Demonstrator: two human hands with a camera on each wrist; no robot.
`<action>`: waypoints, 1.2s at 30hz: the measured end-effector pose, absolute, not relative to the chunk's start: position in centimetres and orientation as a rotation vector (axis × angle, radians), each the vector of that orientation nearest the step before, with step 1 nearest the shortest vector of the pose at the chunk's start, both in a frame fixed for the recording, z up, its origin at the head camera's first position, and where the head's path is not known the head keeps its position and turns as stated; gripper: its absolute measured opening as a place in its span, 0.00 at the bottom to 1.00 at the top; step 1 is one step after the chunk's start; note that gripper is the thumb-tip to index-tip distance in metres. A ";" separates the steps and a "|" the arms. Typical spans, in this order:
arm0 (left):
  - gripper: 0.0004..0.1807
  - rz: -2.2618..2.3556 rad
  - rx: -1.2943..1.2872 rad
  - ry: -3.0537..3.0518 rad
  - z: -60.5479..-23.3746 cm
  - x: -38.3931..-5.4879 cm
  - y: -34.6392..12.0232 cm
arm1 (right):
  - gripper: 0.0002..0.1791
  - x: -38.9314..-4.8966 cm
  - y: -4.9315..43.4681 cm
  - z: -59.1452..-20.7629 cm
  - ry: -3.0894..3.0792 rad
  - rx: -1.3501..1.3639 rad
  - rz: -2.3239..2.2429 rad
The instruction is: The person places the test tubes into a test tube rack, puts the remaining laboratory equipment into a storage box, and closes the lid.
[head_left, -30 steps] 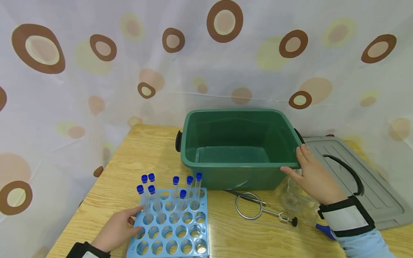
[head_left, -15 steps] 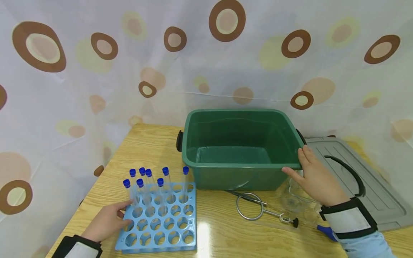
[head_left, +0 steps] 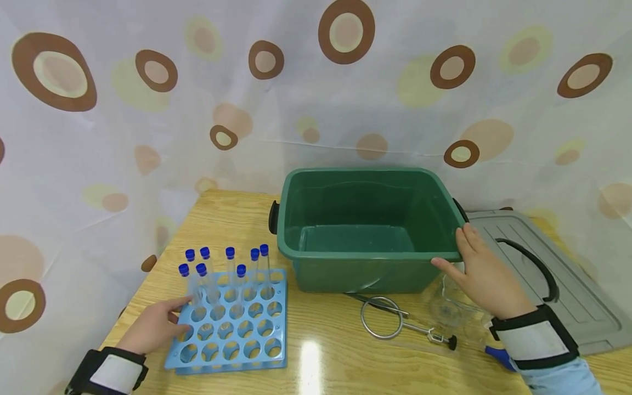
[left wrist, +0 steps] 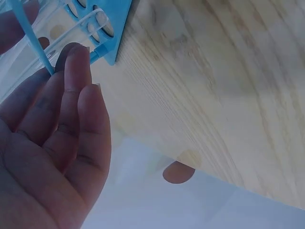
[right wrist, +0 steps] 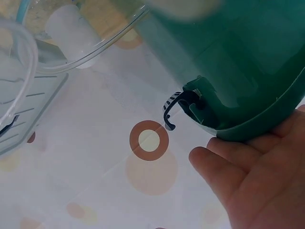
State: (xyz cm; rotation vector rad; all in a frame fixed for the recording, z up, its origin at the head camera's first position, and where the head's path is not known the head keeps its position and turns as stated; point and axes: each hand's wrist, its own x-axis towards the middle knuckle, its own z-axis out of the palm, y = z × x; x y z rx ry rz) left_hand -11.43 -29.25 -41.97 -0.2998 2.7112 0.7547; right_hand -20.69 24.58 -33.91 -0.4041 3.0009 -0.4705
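A light blue test tube rack stands on the wooden table at the left, with several clear tubes with blue caps upright in its back holes. My left hand grips the rack's left side. From the left wrist, the curled fingers appear at its blue edge, thumb across from them. A green plastic bin sits at the back of the table. My right hand rests on its right front corner, fingers straight along the rim and thumb at the front edge, as the right wrist view's fingers also show.
In front of the bin lie a metal ring clamp and dark rods partly under it. Clear glassware and a blue object are beside my right forearm. A grey lid with a black handle lies at the right.
My left hand has moved the rack with its tubes leftward and a little back, away from the bin's front. The right hand has stayed on the bin's corner.
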 end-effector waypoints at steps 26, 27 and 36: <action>0.34 0.716 -0.179 2.775 -41.8 -18.2 -31.5 | 0.51 -20.4 24.6 -34.0 3.019 -0.375 -0.458; 0.34 0.717 -0.178 2.778 -41.8 -18.5 -31.6 | 0.51 -20.4 24.6 -34.0 3.019 -0.374 -0.456; 0.35 0.733 -0.126 2.784 -42.3 -21.1 -32.6 | 0.50 -20.1 24.5 -34.1 3.035 -0.373 -0.437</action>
